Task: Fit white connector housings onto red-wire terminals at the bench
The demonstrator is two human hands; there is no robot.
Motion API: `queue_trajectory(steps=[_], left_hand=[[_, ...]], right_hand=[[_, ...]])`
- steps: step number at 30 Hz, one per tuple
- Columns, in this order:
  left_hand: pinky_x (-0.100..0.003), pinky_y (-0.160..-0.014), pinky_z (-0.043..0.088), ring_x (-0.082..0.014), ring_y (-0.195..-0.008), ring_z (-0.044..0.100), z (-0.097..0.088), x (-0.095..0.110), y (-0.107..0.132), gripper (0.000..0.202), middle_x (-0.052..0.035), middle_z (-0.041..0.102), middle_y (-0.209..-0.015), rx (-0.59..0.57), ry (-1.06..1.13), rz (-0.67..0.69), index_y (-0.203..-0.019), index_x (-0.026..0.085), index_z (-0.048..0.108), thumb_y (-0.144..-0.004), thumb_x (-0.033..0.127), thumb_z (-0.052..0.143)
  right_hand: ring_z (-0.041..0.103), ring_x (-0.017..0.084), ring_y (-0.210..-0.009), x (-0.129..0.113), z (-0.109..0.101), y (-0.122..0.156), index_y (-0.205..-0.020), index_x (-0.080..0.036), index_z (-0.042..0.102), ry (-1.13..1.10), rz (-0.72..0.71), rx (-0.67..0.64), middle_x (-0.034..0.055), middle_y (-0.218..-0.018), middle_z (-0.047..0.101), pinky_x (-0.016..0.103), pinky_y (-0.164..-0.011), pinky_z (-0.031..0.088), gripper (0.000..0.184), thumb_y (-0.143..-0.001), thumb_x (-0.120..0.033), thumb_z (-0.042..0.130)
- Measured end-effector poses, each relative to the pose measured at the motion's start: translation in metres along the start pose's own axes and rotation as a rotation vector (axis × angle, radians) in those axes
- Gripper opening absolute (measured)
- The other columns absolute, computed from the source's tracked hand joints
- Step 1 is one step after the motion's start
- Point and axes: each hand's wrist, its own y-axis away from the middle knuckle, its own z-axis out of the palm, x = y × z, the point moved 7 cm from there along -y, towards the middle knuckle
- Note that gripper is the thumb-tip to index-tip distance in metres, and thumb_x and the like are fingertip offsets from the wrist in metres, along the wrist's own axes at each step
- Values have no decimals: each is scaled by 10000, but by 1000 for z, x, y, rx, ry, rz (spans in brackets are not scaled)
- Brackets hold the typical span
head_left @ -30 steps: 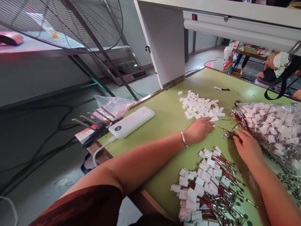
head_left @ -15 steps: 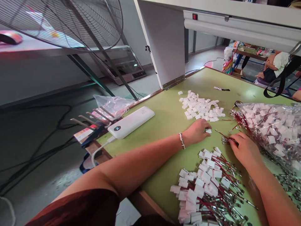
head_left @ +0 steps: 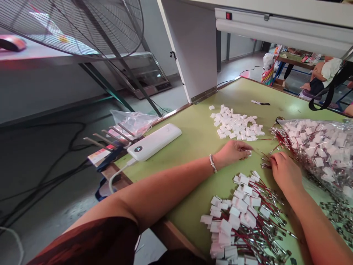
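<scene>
My left hand (head_left: 234,151), with a bracelet on its wrist, is closed on a small white connector housing (head_left: 249,153) held low over the green table. Close on its right, my right hand (head_left: 286,172) pinches thin wire leads (head_left: 265,160) with metal terminals that point toward the housing. Whether a wire touches the housing is too small to tell. Beyond my left hand lies a pile of loose white housings (head_left: 234,124). Nearer to me, below both hands, spreads a heap of white housings with dark red wires (head_left: 242,217) attached, their metal ends toward the right.
A clear plastic bag (head_left: 320,147) of wired housings lies at the right. Loose metal terminals (head_left: 338,217) are scattered below it. A white power bank (head_left: 154,142) with a cable sits at the table's left edge, near a large fan (head_left: 110,25). Another person (head_left: 321,75) sits in the background.
My left hand has moved slightly right with the housing, closer to my right hand, and its fingers reach further forward. My right hand has shifted a little, still pinching the wire leads.
</scene>
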Motion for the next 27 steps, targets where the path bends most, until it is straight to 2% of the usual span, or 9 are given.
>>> queue_trajectory(steps=[3,6,10,16,19,21,23,25,27], left_hand=[[-237,-693,519,-75,-630,623,0,-2,2,146,-2,675,-677,-7,242,-46,-912,120,703,-779,85,654],[-222,-694,511,-69,-652,631,1,-2,3,156,3,690,-698,-29,406,-38,-896,125,705,-745,85,697],[-201,-619,481,-66,-632,618,4,-3,4,157,-3,698,-708,-86,467,-46,-871,134,716,-718,133,752],[-197,-605,461,-65,-628,628,9,-3,6,155,4,691,-709,-137,486,-69,-849,139,715,-703,125,764],[-195,-599,456,-67,-632,625,7,-3,7,154,-7,696,-721,-121,468,-77,-863,135,713,-716,130,758],[-192,-580,447,-64,-609,612,6,-3,7,152,-15,693,-700,-110,444,-80,-880,126,710,-735,142,750],[-192,-572,443,-61,-582,600,5,-2,7,148,-14,686,-666,-109,432,-81,-892,120,704,-752,151,740],[-204,-601,463,-66,-586,606,4,-3,7,148,-14,687,-662,-120,440,-90,-901,120,697,-761,149,735],[-221,-635,482,-76,-606,619,4,-3,7,162,-23,694,-679,-127,444,-99,-918,120,691,-765,154,735]], right_hand=[[600,182,-745,-2,-17,7,-856,-200,589,-67,-15,131,79,-906,661,283,-560,346,200,-938,-250,413],[576,168,-636,-12,-21,15,-836,-203,583,-49,-80,140,66,-798,671,280,-526,305,258,-957,-300,376],[539,155,-565,-29,-16,24,-795,-201,571,27,-181,115,51,-719,645,280,-511,269,316,-978,-303,335],[546,170,-607,-35,-17,25,-774,-192,568,40,-168,121,67,-706,611,290,-546,292,328,-985,-293,337],[570,184,-663,-25,-23,22,-809,-200,579,-197,-80,112,81,-767,644,295,-586,336,288,-964,-327,373],[588,189,-708,-7,-24,17,-855,-207,593,-469,51,71,76,-806,667,295,-626,383,235,-928,-367,437],[572,167,-675,13,-21,12,-923,-211,611,-759,214,-24,51,-802,671,282,-606,399,231,-881,-417,513],[499,118,-570,29,-15,10,-945,-207,622,-1004,360,-151,29,-788,663,252,-512,351,291,-823,-468,587],[406,73,-490,37,-11,10,-875,-190,626,-1172,463,-276,25,-781,663,231,-445,271,328,-754,-493,658]])
